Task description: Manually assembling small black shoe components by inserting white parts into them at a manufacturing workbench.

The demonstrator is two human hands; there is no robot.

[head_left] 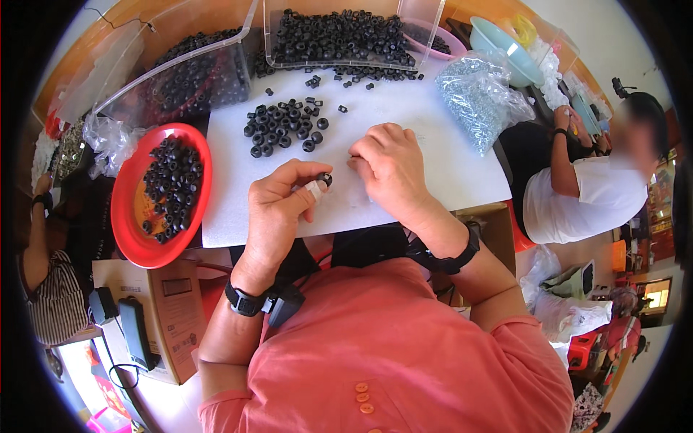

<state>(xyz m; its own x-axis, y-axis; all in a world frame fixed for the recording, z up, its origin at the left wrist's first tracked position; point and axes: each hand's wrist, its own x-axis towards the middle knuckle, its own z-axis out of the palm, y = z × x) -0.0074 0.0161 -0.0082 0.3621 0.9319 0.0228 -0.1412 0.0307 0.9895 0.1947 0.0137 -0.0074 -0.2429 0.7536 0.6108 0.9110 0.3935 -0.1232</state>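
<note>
Our left hand [278, 206] pinches a small black ring [325, 178] in its grip, while our right hand [390, 169], fingers curled together, rests just beside it on the white surface [447, 166].

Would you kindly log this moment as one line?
left hand: pinches black ring | right hand: on white mat | ring pile ahead | red bowl left

Salmon-pink short-sleeved top with orange buttons, black band on each wrist, perhaps white tape on one left-hand [278, 209] finger.
</note>
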